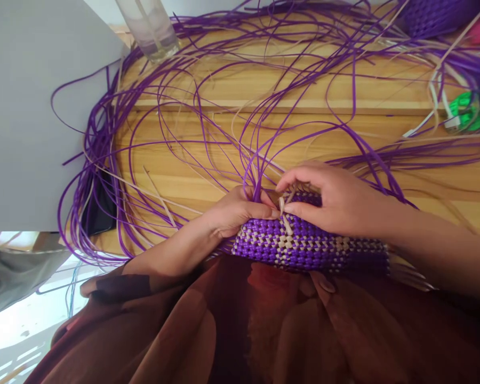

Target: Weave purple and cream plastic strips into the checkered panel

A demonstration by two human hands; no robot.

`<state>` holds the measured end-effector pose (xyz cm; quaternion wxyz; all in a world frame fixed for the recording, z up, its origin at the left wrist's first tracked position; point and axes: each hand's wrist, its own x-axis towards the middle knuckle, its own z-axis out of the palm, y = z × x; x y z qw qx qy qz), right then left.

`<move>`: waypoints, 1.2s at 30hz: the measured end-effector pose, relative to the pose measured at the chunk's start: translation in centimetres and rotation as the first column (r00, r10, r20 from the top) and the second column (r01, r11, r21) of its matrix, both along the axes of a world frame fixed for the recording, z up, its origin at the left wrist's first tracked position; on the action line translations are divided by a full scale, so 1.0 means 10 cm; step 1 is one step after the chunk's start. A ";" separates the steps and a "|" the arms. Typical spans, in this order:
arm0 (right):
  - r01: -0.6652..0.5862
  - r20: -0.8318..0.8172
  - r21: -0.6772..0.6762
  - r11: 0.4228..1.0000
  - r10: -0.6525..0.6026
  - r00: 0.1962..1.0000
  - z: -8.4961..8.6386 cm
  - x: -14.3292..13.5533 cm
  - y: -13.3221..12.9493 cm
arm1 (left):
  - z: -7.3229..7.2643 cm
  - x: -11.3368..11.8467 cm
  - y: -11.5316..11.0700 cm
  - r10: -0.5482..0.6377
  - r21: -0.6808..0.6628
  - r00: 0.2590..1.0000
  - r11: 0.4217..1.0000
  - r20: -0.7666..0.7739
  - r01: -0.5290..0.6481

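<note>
As the weaving stands: I can make out a purple-and-beige checked woven panel at lower centre of the frame, its front face closely plaited.
Left to weave, by my judgement: plenty; slender loose purple strips sweep from the panel's upper edge and heap along the left and top of the frame, and pale loose ends poke out at its lower right.
Left hand: reaching in from lower left, the left hand is nearly closed, thumb and forefinger pinching the panel's upper left edge, where strips rise upright.
Right hand: angled in from the right, palm down, the right hand is half curled, thumb and forefinger parted around a short beige strip; the thumb tip meets it, but I cannot tell whether it is gripped.
Surroundings: a wooden tabletop, a clear container at upper left, and a purple woven basket at upper right.
</note>
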<state>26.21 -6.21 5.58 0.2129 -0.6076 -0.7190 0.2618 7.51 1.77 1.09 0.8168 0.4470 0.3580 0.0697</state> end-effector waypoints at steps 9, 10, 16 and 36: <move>-0.019 0.131 0.387 0.922 -0.035 0.991 -0.15 -0.18 -0.49 | -0.02 -0.01 0.00 -0.013 -0.018 1.000 1.000 -0.008 0.013; -0.013 0.118 0.417 0.909 -0.040 0.992 -0.17 -0.19 -0.49 | -0.02 -0.01 0.01 -0.016 -0.014 1.000 1.000 -0.001 0.016; -0.010 -0.041 0.291 0.957 0.023 0.999 -0.07 -0.26 -0.54 | -0.02 -0.01 0.01 -0.014 0.029 1.000 0.999 0.011 0.013; 0.119 -0.230 -0.060 0.991 -0.130 0.964 0.06 -0.35 -0.84 | -0.03 -0.07 0.05 -0.089 0.109 0.995 0.990 0.037 0.085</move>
